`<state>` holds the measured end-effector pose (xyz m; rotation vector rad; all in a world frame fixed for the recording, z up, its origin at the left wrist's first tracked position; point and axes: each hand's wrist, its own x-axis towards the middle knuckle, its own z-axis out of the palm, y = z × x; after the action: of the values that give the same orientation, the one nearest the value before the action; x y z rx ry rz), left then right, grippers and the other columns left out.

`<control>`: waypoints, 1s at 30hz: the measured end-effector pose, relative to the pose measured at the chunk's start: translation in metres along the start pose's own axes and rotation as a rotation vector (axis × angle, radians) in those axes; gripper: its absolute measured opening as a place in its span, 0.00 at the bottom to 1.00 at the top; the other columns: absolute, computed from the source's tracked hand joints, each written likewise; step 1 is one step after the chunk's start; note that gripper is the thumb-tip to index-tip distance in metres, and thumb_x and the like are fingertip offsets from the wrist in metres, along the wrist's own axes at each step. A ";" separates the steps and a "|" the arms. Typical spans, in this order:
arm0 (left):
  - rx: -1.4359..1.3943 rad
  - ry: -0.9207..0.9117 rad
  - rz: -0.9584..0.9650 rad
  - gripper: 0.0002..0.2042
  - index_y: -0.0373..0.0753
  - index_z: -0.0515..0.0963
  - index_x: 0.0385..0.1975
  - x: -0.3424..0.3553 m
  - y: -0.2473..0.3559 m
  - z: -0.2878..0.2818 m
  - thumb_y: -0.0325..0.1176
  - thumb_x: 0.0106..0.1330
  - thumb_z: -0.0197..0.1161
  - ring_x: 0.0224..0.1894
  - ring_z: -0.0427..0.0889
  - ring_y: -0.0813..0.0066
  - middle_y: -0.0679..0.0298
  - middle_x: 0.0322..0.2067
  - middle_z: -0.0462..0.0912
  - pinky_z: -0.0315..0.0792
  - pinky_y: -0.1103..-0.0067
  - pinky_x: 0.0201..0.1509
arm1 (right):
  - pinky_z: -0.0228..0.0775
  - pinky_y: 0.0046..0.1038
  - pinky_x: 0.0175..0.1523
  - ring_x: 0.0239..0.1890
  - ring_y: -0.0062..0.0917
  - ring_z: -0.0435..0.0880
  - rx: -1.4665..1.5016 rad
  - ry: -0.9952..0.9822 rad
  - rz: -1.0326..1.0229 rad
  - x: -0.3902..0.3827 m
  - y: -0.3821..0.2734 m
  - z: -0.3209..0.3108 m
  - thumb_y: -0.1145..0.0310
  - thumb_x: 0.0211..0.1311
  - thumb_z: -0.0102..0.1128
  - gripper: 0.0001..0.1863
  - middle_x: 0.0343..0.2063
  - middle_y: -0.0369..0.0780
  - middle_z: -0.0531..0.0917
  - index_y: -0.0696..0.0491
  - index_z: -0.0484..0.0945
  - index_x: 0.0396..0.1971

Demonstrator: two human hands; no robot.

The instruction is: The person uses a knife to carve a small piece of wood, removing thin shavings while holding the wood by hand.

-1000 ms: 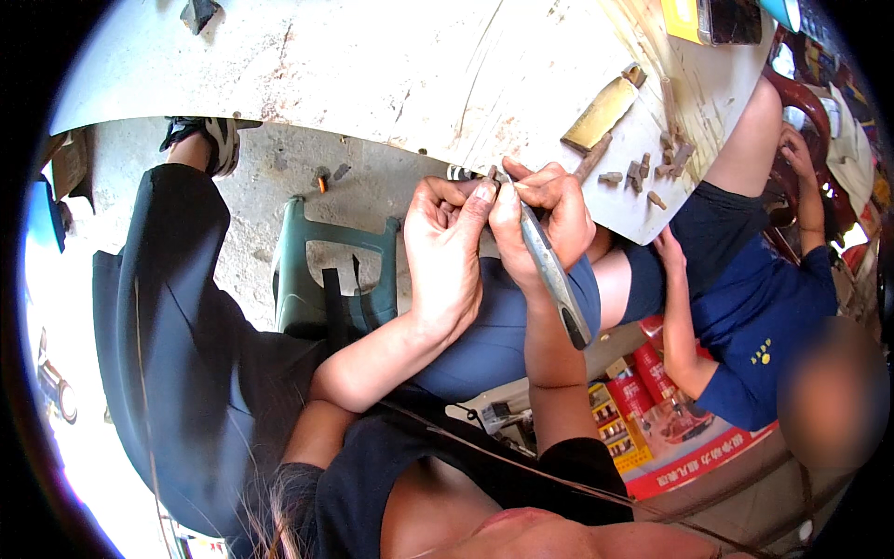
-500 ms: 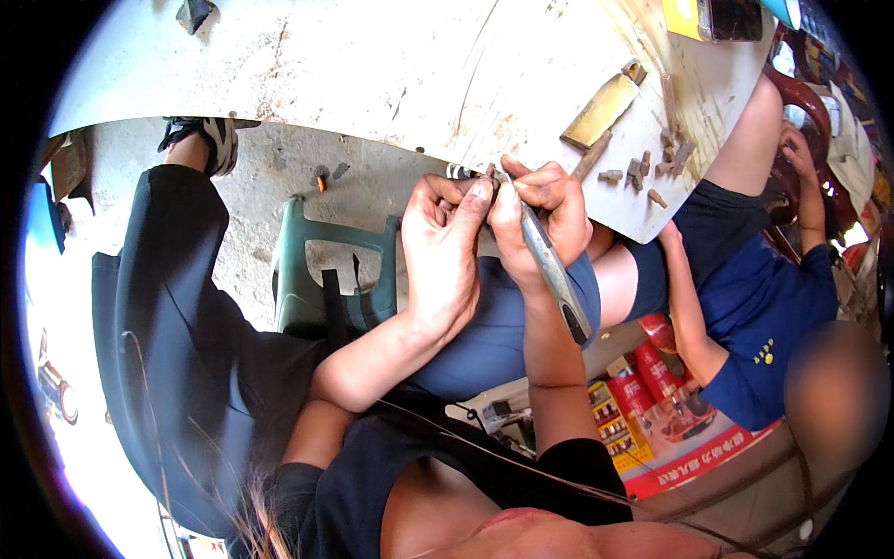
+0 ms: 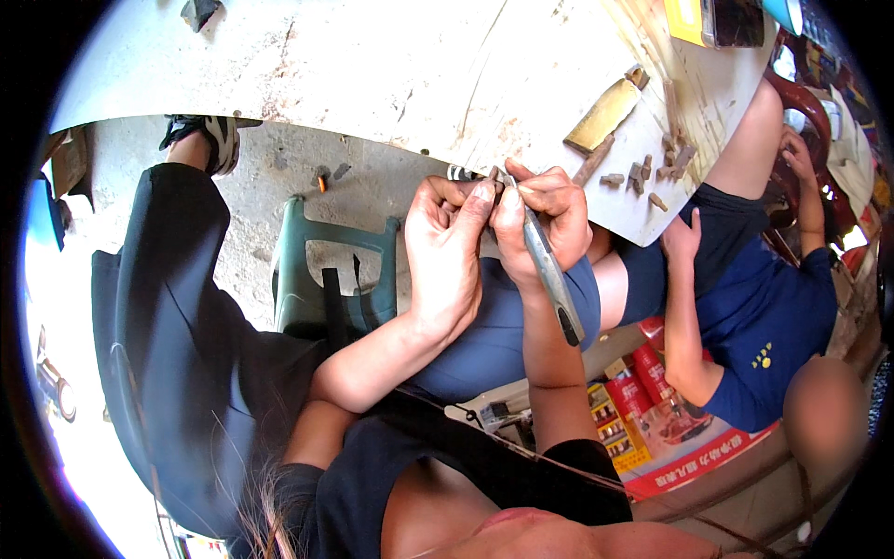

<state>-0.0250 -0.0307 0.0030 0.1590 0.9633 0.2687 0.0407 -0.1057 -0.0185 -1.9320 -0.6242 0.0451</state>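
Observation:
My left hand [image 3: 443,238] pinches a small dark brown piece [image 3: 494,176] between thumb and fingers, at the near edge of the white table. My right hand [image 3: 557,216] is closed round a grey utility knife [image 3: 555,284], whose handle slants down toward my forearm. The knife's front end meets the brown piece, and both hands almost touch there. Fingers partly hide the piece and the blade. Just right of my right hand, a brown stick [image 3: 593,160] lies on the tabletop.
On the white table [image 3: 372,65] lie several small brown chunks [image 3: 639,175], a yellowish split block [image 3: 605,116], thin strips [image 3: 643,37] and a phone [image 3: 736,23]. A green stool [image 3: 291,256] stands below the edge. Another person [image 3: 768,317] in blue sits at the right.
My hands, the knife and the brown piece stay almost in place. The other person's near hand has shifted from the table corner onto their dark shorts.

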 end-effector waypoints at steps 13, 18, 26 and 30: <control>0.035 0.022 0.016 0.08 0.37 0.65 0.29 0.001 0.000 0.001 0.21 0.65 0.57 0.33 0.76 0.83 0.60 0.29 0.78 0.72 0.85 0.41 | 0.81 0.33 0.34 0.22 0.30 0.80 -0.040 -0.042 -0.015 0.001 -0.002 0.000 0.76 0.49 0.65 0.12 0.17 0.41 0.75 0.59 0.68 0.20; 0.031 0.025 -0.003 0.07 0.37 0.66 0.28 0.001 0.000 0.001 0.21 0.65 0.57 0.32 0.75 0.84 0.60 0.29 0.79 0.72 0.85 0.40 | 0.81 0.34 0.36 0.22 0.30 0.78 -0.064 -0.130 0.022 0.011 -0.011 -0.005 0.76 0.48 0.65 0.12 0.17 0.42 0.74 0.58 0.67 0.18; 0.050 0.021 0.015 0.08 0.38 0.65 0.27 0.001 -0.001 0.000 0.22 0.65 0.57 0.33 0.74 0.84 0.63 0.29 0.77 0.71 0.85 0.40 | 0.82 0.34 0.35 0.21 0.29 0.78 -0.004 -0.030 0.049 0.004 -0.007 0.001 0.76 0.49 0.65 0.13 0.17 0.41 0.74 0.59 0.67 0.18; 0.044 0.023 0.011 0.08 0.37 0.66 0.28 0.001 0.001 0.001 0.21 0.64 0.58 0.34 0.76 0.83 0.61 0.29 0.78 0.71 0.85 0.42 | 0.82 0.34 0.35 0.20 0.29 0.77 -0.011 0.002 0.008 0.000 -0.005 0.003 0.76 0.49 0.65 0.13 0.17 0.41 0.74 0.59 0.67 0.18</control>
<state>-0.0242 -0.0299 0.0030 0.2020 0.9917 0.2602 0.0384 -0.1017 -0.0157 -1.9454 -0.6168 0.0447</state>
